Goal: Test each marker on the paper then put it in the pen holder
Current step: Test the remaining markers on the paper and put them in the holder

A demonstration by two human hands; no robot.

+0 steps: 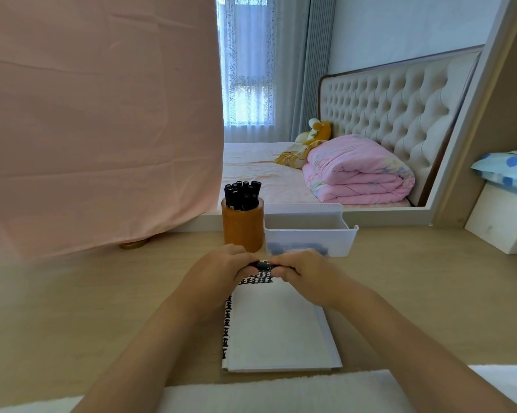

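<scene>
A black marker (263,265) lies level between my two hands, just above the far end of the white paper pad (278,329). My left hand (218,266) grips its left end and my right hand (304,274) grips its right end; only a short middle stretch of the marker shows. Rows of black test marks run along the pad's top and left edges. Behind my left hand stands the round wooden pen holder (243,231) with several black markers (241,194) upright in it.
A white plastic bin (310,236) sits right of the holder. A pink cloth (96,120) hangs at the left over the desk's back. A mirror behind reflects a bed. White boxes (501,222) stand at the far right. The wooden desk (102,308) spreads on both sides.
</scene>
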